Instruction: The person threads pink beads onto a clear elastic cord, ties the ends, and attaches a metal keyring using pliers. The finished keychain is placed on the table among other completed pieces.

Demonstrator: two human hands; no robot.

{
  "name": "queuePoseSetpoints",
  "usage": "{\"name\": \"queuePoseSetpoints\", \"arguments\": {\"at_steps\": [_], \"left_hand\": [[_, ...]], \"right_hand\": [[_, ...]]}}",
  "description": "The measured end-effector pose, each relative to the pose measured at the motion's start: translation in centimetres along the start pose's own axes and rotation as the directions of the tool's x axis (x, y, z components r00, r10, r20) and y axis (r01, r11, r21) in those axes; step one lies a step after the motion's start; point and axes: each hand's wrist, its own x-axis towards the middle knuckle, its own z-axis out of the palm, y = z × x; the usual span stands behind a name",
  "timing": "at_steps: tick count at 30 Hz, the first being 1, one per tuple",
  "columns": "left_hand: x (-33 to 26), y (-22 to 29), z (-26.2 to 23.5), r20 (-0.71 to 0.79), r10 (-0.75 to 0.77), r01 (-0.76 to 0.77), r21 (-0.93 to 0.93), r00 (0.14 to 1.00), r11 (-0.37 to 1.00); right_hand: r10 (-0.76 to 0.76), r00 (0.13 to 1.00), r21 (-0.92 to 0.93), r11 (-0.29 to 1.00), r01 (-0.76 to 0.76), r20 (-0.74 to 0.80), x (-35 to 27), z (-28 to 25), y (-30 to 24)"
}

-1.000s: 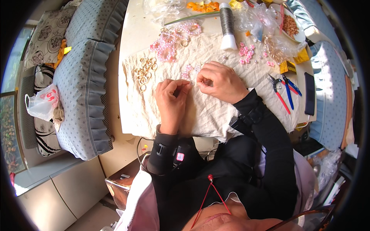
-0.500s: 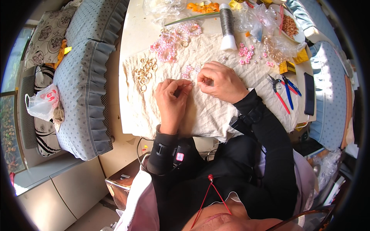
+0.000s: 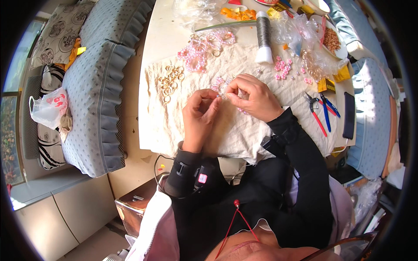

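Note:
Above the cream cloth (image 3: 174,130), my left hand (image 3: 199,117) pinches a small pale bead (image 3: 220,95) between thumb and forefinger. My right hand (image 3: 256,96) meets it there with its own fingertips pinched; whatever thin thing they grip is too small to make out. Just behind the fingers lie pink beads (image 3: 217,82), partly covered by my right hand. Gold rings (image 3: 168,82) sit in a heap to the left, and pink beaded strands with rings (image 3: 191,55) are bunched farther back. Loose pink flower-shaped beads (image 3: 283,67) lie beyond my right hand.
A spool of grey thread (image 3: 264,37) lies at the back, near crumpled clear plastic bags (image 3: 294,32). On the right are red-handled pliers (image 3: 318,117), blue-handled pliers (image 3: 325,114) and a dark phone (image 3: 348,115). A dish of brown nuts (image 3: 332,41) stands far right.
My hands have come together, and their fingertips now meet at the small bead. The whole view has shifted slightly, with the table appearing a little lower and farther right.

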Motion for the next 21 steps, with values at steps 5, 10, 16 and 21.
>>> {"name": "queuePoseSetpoints", "arguments": {"at_steps": [5, 10, 16, 21], "left_hand": [[0.06, -0.42, 0.11, 0.045, -0.012, 0.018, -0.140, 0.999, 0.990], [0.00, -0.46, -0.31, 0.069, -0.054, 0.061, -0.107, 0.996, 0.992], [-0.06, -0.10, -0.03, 0.050, -0.046, 0.055, -0.193, 0.998, 0.980], [-0.06, 0.11, -0.25, 0.030, 0.106, -0.103, -0.087, 0.994, 0.991]], "right_hand": [[-0.036, 0.999, 0.031, 0.999, 0.036, 0.022, 0.22, -0.04, -0.29], [-0.024, 0.999, 0.065, 0.998, 0.021, 0.044, 0.14, 0.08, -0.26], [-0.012, 1.000, 0.157, 0.988, 0.008, 0.021, 0.02, 0.54, 0.28], [-0.095, 0.993, 0.114, 0.990, 0.086, 0.072, 0.19, 0.19, 0.34]]}}
